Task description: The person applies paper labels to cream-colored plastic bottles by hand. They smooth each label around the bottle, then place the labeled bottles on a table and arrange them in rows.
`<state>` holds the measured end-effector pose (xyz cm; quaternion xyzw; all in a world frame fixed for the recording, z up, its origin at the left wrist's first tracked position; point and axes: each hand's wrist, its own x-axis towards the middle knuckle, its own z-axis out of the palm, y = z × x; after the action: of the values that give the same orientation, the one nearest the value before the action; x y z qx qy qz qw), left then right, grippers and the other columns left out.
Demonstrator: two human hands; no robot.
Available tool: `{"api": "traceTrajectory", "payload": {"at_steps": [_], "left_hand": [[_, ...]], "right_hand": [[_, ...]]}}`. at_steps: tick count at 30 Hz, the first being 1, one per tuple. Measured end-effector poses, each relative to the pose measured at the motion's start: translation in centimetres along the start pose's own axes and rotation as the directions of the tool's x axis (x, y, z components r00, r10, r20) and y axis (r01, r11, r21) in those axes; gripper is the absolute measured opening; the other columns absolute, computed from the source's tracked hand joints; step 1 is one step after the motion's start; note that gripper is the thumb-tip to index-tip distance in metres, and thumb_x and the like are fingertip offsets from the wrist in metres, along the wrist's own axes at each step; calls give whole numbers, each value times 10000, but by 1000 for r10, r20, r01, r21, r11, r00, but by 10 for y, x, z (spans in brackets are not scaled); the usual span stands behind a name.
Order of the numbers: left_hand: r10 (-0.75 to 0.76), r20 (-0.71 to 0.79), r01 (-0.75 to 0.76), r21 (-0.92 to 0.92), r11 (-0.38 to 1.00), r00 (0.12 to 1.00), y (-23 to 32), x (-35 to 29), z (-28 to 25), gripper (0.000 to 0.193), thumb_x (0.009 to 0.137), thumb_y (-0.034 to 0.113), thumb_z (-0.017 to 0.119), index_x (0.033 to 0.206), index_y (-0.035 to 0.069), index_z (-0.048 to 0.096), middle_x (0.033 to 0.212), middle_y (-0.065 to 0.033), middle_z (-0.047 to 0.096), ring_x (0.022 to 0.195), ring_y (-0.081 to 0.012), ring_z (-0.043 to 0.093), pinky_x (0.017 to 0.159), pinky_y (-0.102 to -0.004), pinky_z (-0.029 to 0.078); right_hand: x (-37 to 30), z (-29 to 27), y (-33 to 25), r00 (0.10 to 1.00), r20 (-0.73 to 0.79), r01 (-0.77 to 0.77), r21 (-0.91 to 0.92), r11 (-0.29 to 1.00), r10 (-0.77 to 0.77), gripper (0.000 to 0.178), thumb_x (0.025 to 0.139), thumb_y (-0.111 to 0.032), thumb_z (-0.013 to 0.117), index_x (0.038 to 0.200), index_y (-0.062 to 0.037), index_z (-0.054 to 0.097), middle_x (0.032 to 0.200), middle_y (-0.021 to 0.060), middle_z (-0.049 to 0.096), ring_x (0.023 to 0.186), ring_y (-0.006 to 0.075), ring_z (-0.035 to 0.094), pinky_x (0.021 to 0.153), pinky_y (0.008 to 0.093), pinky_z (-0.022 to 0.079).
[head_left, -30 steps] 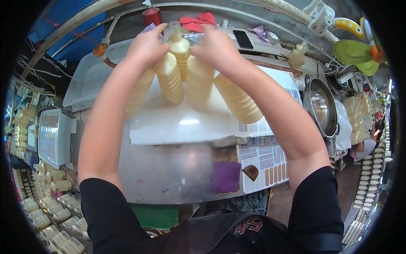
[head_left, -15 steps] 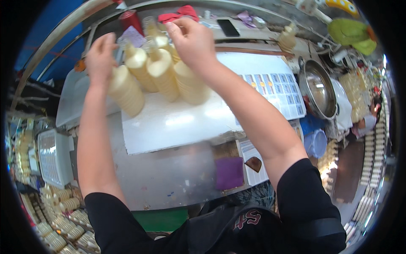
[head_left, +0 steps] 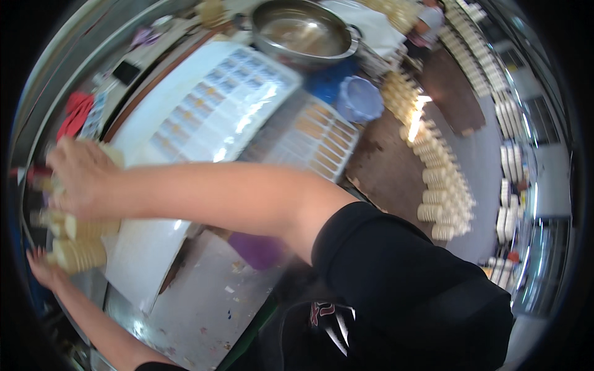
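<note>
Right hand (head_left: 80,176): laid over the top of the cone stacks (head_left: 77,238) at the far left edge of the view; fingers curled down on them, clamped as far as the blur lets one judge.
Left hand (head_left: 43,269): low at the left edge, against the bottom stack; whether its fingers are apart or together cannot be told, since only part of the hand shows.
Cone stacks: pale, ribbed, nested cones lying on their sides, held between the two hands over the left end of the white board (head_left: 148,260).
Bench (head_left: 210,303): grey metal, spotted, carrying the board; a purple cup (head_left: 257,250) sits under the right forearm.
Handling: the cones look light, thin and brittle, and nested stacks are likely to slide apart. A broad, gentle hold at both ends, pressing lengthwise, would suit better than a squeeze at the middle.
Around: printed sheets (head_left: 216,111), a steel pan (head_left: 303,31), a blue bucket (head_left: 360,99), more stacks on the floor (head_left: 482,179).
</note>
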<state>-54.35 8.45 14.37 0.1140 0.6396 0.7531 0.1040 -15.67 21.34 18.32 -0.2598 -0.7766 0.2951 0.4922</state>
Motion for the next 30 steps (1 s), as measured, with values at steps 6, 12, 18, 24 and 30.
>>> {"api": "traceTrajectory", "payload": {"at_steps": [6, 12, 18, 24, 30], "left_hand": [[727, -31, -492, 717, 494, 686, 10, -71, 1, 314, 971, 239, 653, 1163, 5, 734, 1148, -175, 742, 1067, -318, 694, 962, -385, 529], [842, 284, -889, 168, 427, 458, 23, -280, 122, 338, 988, 265, 699, 1239, 66, 591, 1172, -123, 653, 1046, -246, 625, 913, -401, 511], [667, 727, -932, -109, 345, 162, 12, -597, 267, 333, 1007, 165, 637, 1226, -83, 612, 1229, -173, 670, 1011, -308, 673, 901, -386, 554], [120, 981, -473, -178, 863, -151, -61, -995, 326, 543, 831, -49, 696, 1351, -8, 545, 1227, -128, 635, 1072, -238, 633, 939, -343, 509], [225, 528, -222, -653, 724, -819, -103, -1331, 282, 919, 670, -29, 848, 1480, 46, 422, 1424, -210, 501, 1271, -374, 536, 971, -426, 540]], "right_hand": [[-148, -214, 20, 986, 80, -152, 60, 986, 147, 518, 904, -218, 680, 1330, -8, 472, 1276, 214, 502, 1133, 403, 555, 956, 475, 464], [-362, -403, 5, 837, -77, -546, -47, 836, 542, 596, 931, -205, 665, 1435, -45, 391, 1319, 219, 518, 1126, 416, 596, 929, 480, 497], [-626, -567, -41, 306, -598, -859, 161, 485, 741, 572, 898, -133, 703, 1399, -4, 460, 1351, 208, 533, 1114, 316, 649, 910, 426, 537], [-874, -771, -69, -198, -980, -955, 193, 225, 0, 566, 929, -82, 626, 1429, 35, 387, 1300, 201, 452, 1050, 262, 581, 851, 362, 540], [-1026, -930, -72, -335, -846, -930, 368, 0, -414, 772, 897, -265, 713, 1488, 49, 328, 1486, 303, 349, 1382, 453, 393, 1145, 496, 350]]}}
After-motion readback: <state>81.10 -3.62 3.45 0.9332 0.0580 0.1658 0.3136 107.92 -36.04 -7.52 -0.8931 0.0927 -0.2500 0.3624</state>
